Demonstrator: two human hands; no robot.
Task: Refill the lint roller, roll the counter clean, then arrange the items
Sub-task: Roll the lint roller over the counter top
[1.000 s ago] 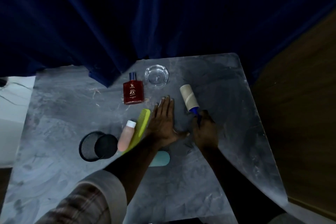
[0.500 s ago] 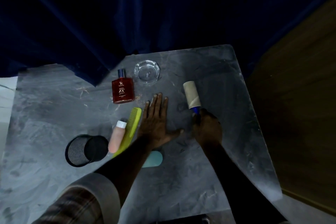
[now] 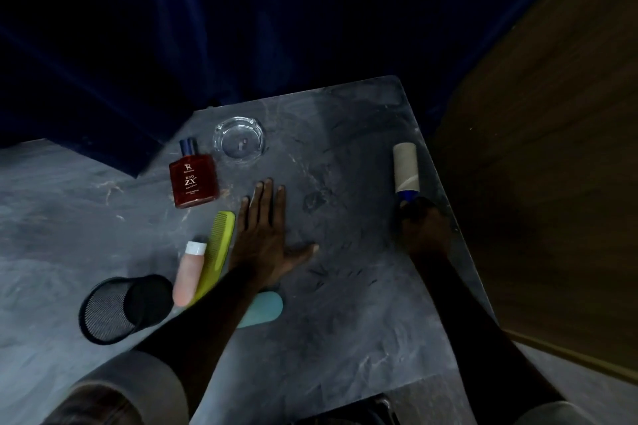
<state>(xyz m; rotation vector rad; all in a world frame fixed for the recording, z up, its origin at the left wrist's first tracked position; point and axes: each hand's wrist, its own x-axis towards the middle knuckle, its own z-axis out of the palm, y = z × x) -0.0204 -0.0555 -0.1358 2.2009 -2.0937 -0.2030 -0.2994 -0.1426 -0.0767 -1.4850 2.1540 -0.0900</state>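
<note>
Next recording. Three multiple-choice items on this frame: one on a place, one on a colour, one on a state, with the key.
1. Where is the glass ashtray relative to the perfume bottle?
A. right of it, slightly farther back
B. left of it
C. on top of it

2. What colour is the comb?
A. black
B. yellow-green
C. white

3. The right hand is:
A. open and empty
B. gripping the lint roller by its handle
C. holding the comb

Key: 1 A, it sits right of the bottle's cap; 2 B, the whole comb shows yellow-green; 3 B, fingers wrap the blue handle below the roll.
</note>
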